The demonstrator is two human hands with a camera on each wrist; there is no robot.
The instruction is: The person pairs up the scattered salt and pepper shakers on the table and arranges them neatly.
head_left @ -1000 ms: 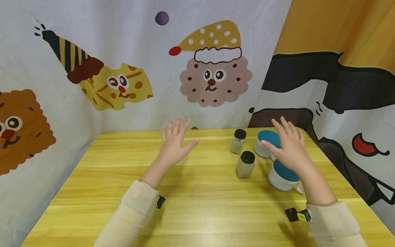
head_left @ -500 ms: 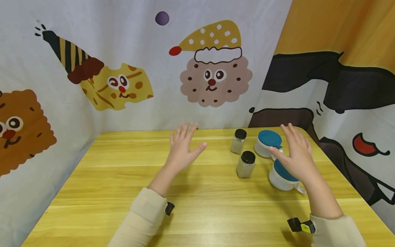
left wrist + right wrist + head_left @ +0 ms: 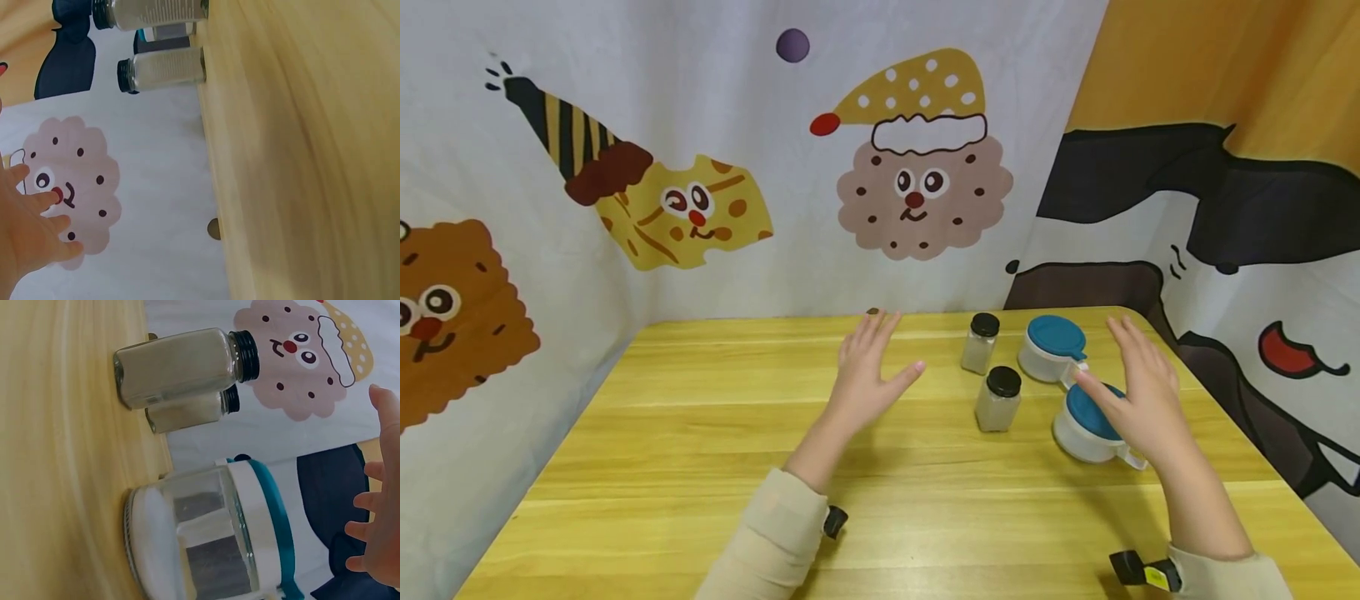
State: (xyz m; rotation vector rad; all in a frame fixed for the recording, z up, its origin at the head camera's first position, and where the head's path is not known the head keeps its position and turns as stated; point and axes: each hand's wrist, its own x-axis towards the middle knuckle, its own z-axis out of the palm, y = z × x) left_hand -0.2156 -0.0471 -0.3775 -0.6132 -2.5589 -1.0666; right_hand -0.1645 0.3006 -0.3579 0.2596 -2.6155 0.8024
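My left hand (image 3: 861,383) hovers over the table left of two glass jars, its fingers straight and spread, holding nothing. Both jars, the nearer one (image 3: 997,410) and the farther one (image 3: 977,353), have black screw lids and pale contents. Above the right side, my right hand (image 3: 1142,404) is also spread and holds nothing. It overlaps the nearer seasoning pot (image 3: 1078,437), with a teal lid and white handle, in the head view. Behind stands a matching pot (image 3: 1043,364). In the right wrist view, a pot (image 3: 206,531) is clear-walled with white contents at its bottom.
The wooden table (image 3: 700,467) runs back to a white curtain (image 3: 715,67) printed with cartoon biscuits and cheese. On the right hangs an orange and black printed part of the curtain (image 3: 1262,75). A black wrist camera (image 3: 835,522) sits at the left cuff.
Both hands have moved to the right and a little nearer to me, still spread. More of the two teal lids shows now. The jars and pots have stayed in place.
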